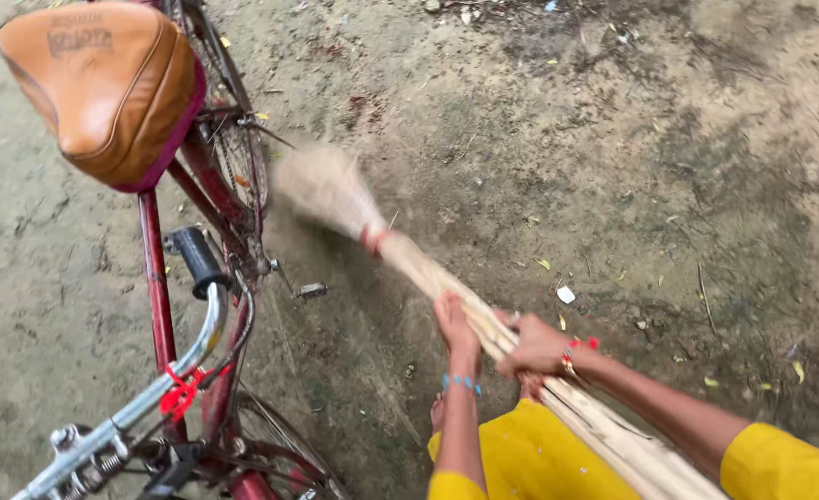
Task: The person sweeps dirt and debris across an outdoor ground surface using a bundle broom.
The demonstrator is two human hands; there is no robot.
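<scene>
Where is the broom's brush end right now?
The broom's brush end sweeps the dirt ground upper centre, beside the red bicycle.

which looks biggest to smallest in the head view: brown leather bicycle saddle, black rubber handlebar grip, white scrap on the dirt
1. Brown leather bicycle saddle, though nearest the camera.
2. Black rubber handlebar grip.
3. White scrap.

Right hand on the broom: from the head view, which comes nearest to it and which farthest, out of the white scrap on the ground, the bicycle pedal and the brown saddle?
From the right hand:
1. White scrap, on the dirt just above the hand.
2. Bicycle pedal, off to the left, past the broom.
3. Brown saddle, far up in the top left corner.
</scene>
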